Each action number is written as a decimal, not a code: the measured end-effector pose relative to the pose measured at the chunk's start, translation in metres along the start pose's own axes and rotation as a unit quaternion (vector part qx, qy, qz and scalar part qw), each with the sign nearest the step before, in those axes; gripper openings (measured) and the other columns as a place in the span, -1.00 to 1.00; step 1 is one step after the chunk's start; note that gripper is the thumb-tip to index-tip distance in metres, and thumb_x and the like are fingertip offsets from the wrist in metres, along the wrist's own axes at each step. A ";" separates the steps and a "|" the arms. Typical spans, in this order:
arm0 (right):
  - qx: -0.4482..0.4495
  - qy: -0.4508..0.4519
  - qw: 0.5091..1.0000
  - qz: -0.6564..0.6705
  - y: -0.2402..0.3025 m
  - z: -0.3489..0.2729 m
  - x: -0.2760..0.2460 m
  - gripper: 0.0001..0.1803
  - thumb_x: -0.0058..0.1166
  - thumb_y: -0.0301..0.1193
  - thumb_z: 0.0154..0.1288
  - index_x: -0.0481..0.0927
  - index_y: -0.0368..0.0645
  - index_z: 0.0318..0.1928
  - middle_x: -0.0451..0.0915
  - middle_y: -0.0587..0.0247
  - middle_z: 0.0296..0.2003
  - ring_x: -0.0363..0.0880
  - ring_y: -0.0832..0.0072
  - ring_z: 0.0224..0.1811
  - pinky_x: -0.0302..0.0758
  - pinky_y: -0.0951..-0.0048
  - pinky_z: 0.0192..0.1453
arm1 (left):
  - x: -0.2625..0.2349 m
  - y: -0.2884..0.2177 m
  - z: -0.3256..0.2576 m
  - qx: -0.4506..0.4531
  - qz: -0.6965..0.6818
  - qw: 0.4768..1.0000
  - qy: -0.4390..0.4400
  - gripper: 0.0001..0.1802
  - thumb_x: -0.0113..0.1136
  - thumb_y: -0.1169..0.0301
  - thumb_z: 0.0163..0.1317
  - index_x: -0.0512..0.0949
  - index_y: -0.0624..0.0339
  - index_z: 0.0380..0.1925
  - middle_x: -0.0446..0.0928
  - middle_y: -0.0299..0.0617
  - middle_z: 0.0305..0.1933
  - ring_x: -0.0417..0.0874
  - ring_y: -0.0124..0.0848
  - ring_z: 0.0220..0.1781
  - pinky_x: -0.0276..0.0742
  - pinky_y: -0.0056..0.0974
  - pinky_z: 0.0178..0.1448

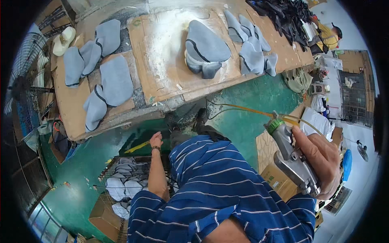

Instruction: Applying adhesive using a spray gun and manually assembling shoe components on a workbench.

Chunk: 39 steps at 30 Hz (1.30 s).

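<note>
My right hand (320, 158), raised at the right, is wrapped round a metal spray gun (293, 156) with a green collar. A yellowish hose (243, 108) runs from the gun toward the table. My left hand (156, 140) hangs low beside my body with its fingers loosely extended and nothing visible in them. It is nearest to a wire rack (139, 162). On the table, a large rounded grey pad (207, 42) with black edging rests on white-stained cardboard (156, 60), out of reach of both hands.
Several grey pads (116, 79) lie at the table's left, more grey pads (252, 54) at its right. Black pieces (283, 20) are heaped at the far right, near a person in yellow (327, 37). Pale pieces (121, 187) fill the rack. A cardboard box (275, 178) stands right.
</note>
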State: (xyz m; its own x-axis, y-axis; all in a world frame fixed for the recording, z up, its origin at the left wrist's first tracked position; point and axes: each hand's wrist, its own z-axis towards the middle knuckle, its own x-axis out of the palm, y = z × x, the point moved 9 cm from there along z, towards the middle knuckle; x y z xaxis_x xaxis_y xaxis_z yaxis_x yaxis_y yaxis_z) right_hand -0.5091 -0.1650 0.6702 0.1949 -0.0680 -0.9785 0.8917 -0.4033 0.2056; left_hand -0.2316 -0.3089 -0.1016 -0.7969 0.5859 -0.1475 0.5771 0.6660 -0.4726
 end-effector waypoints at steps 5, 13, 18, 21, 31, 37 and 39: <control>0.008 -0.012 1.000 -0.010 0.000 -0.024 -0.005 -0.21 0.54 -0.38 -0.06 0.60 -0.47 0.23 0.58 0.20 -0.53 0.60 0.41 -0.55 0.46 0.40 -0.48 | 0.016 -0.029 -0.005 0.057 -0.003 0.998 0.032 -0.72 0.35 0.37 0.28 0.78 -0.05 0.00 0.74 -0.28 -0.07 0.70 -0.42 -0.11 0.65 -0.24 -0.14; 0.112 -0.002 0.993 0.037 -0.044 -0.082 -0.001 -0.30 0.39 -0.29 0.02 0.66 -0.35 0.21 0.58 0.13 -0.49 0.58 0.29 -0.51 0.48 0.33 -0.34 | 0.078 -0.193 -0.051 0.330 0.000 0.940 0.081 -0.74 0.30 0.43 0.38 0.73 0.17 0.04 0.72 -0.29 0.00 0.67 -0.47 -0.01 0.57 -0.35 0.07; 0.180 -0.018 0.982 0.061 -0.094 -0.112 -0.007 -0.28 0.24 -0.08 0.17 0.65 -0.38 0.22 0.69 -0.02 -0.34 0.68 0.22 -0.40 0.52 0.38 -0.26 | 0.144 -0.377 -0.158 0.539 0.026 0.841 0.042 -0.67 0.30 0.39 0.38 0.68 0.20 0.10 0.65 -0.14 0.19 0.64 -0.32 0.23 0.53 -0.23 0.30; 0.216 -0.060 0.970 0.094 -0.114 -0.121 -0.005 -0.32 0.22 -0.12 0.16 0.68 -0.40 0.16 0.72 -0.06 -0.31 0.72 0.19 -0.36 0.55 0.39 -0.20 | 0.204 -0.462 -0.210 0.644 0.117 0.755 0.032 -0.60 0.37 0.21 0.30 0.71 0.07 0.10 0.59 -0.04 0.27 0.55 -0.15 0.34 0.47 -0.11 0.39; 0.097 -0.058 0.966 0.234 -0.211 -0.151 0.004 -0.31 0.37 -0.54 -0.06 0.64 -0.40 0.22 0.70 0.14 -0.44 0.69 0.32 -0.47 0.57 0.33 -0.43 | 0.291 -0.505 -0.202 0.679 0.429 0.587 -0.097 -0.52 0.40 -0.19 0.12 0.83 -0.24 -0.07 0.45 0.08 0.46 0.33 0.18 0.52 0.27 0.09 0.56; 0.100 -0.115 0.951 0.268 -0.284 -0.169 0.010 -0.32 0.37 -0.54 -0.03 0.63 -0.41 0.22 0.69 0.14 -0.46 0.68 0.33 -0.48 0.55 0.33 -0.43 | 0.287 -0.494 -0.186 0.618 0.409 0.663 -0.104 -0.53 0.41 -0.16 0.16 0.81 -0.30 0.01 0.35 0.06 0.54 0.17 0.13 0.62 0.14 0.09 0.64; 0.125 -0.134 0.947 0.265 -0.305 -0.174 0.017 -0.32 0.38 -0.54 -0.04 0.64 -0.41 0.21 0.69 0.14 -0.46 0.67 0.33 -0.48 0.54 0.34 -0.44 | 0.269 -0.487 -0.178 0.613 0.409 0.664 -0.122 -0.54 0.43 -0.14 0.16 0.81 -0.30 0.02 0.35 0.06 0.54 0.17 0.13 0.62 0.14 0.09 0.64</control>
State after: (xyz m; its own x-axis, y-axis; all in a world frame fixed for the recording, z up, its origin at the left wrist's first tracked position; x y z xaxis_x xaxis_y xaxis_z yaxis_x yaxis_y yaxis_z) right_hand -0.7068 0.1154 0.5942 0.4475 -0.5363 -0.7156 0.5667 -0.4490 0.6908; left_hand -0.6949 -0.3935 0.2431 -0.3972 0.3274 -0.8573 0.3744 -0.7951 -0.4771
